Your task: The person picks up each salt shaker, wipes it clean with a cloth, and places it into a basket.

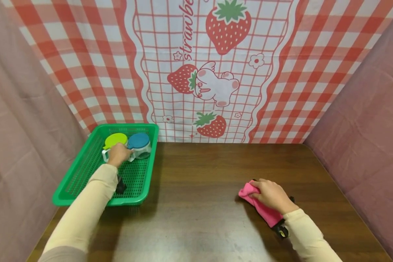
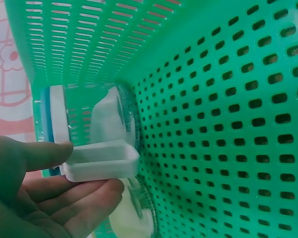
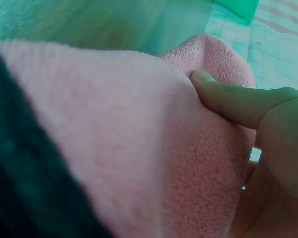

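Note:
Inside the green basket (image 1: 152, 160), my left hand (image 1: 119, 154) pinches the white handle (image 2: 102, 161) of a clear jar with a blue lid (image 1: 139, 141). In the left wrist view, the thumb lies on one side of the handle and the fingers on the other. Beside it stands a second handled jar with a lime-green lid (image 1: 115, 140), partly covered by the hand. Over the right side of the table, my right hand (image 1: 272, 194) grips a folded pink cloth (image 1: 265, 213). In the right wrist view, the thumb presses into the fluffy cloth (image 3: 203, 153).
A small black object (image 1: 120, 185) lies in the basket near the left sleeve. The brown wooden table (image 1: 196, 203) meets a strawberry-patterned curtain (image 1: 213, 83) at the back, with pinkish curtains on both sides. A black strap (image 1: 280, 230) shows beneath the right wrist.

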`<act>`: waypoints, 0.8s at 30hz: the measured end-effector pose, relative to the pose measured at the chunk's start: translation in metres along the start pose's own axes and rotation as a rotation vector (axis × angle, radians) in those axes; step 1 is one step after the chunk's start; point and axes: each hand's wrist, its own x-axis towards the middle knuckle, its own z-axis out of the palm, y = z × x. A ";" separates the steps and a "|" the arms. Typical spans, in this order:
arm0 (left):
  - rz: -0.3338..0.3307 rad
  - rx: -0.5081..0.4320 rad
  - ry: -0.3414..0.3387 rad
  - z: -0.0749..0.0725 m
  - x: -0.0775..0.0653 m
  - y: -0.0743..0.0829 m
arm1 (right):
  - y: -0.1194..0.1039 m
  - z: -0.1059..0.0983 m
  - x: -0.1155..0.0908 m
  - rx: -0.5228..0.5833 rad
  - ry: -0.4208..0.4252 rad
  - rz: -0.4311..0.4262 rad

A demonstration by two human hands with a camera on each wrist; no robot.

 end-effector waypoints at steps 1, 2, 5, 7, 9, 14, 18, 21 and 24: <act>-0.007 0.001 -0.007 -0.001 0.000 0.000 | 0.001 0.001 0.000 -0.003 -0.010 0.007; -0.014 0.000 -0.017 -0.002 0.000 0.000 | 0.002 0.002 0.000 -0.008 -0.019 0.013; -0.009 0.002 -0.033 -0.005 -0.001 0.001 | 0.003 0.004 0.000 -0.004 -0.047 0.039; -0.006 -0.002 -0.047 -0.009 -0.003 0.001 | 0.004 0.003 0.000 0.000 -0.072 0.062; 0.003 -0.009 -0.056 -0.012 -0.005 0.002 | 0.005 0.004 0.000 0.004 -0.092 0.086; 0.003 -0.009 -0.035 -0.021 -0.011 0.006 | 0.009 0.005 0.001 0.013 -0.130 0.127; -0.004 -0.026 -0.039 -0.028 -0.018 0.012 | 0.013 0.006 0.002 0.022 -0.142 0.145; -0.013 -0.043 -0.081 -0.033 -0.021 0.016 | 0.015 0.008 0.001 0.032 -0.150 0.156; -0.015 -0.039 -0.106 -0.037 -0.024 0.021 | 0.018 0.009 0.001 0.040 -0.165 0.172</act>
